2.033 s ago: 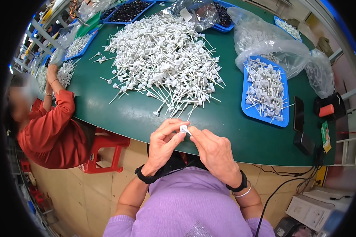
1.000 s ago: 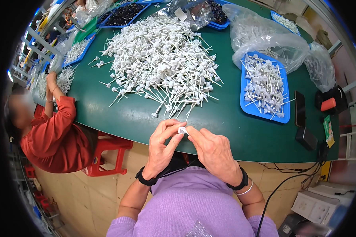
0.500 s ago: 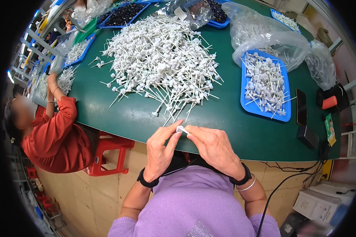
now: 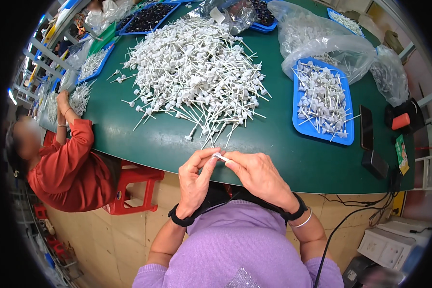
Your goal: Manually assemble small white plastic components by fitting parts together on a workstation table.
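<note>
Between my two hands, just over the table's near edge, is a small white plastic piece (image 4: 221,156) with a broad head and a thin stem. My left hand (image 4: 195,178) pinches the head end between thumb and forefinger. My right hand (image 4: 260,175) closes on the stem end, its fingertips hiding part of it. Beyond my fingers a large heap of white stemmed pieces (image 4: 192,67) spreads over the green table (image 4: 144,144). A few loose stems point from the heap toward my hands.
On the right lie a blue tray (image 4: 302,128) of similar pieces, a clear plastic bag (image 4: 341,50), a black phone-like slab (image 4: 366,127) and a dark box (image 4: 375,164). Trays of dark pieces (image 4: 151,18) stand at the back. A person in red (image 4: 67,168) works at the left beside a red stool (image 4: 138,187).
Both hands stay at nearly the same spot, still on the white piece. The fingers have shifted slightly around it, and less of its head shows now. The view has moved a little.
</note>
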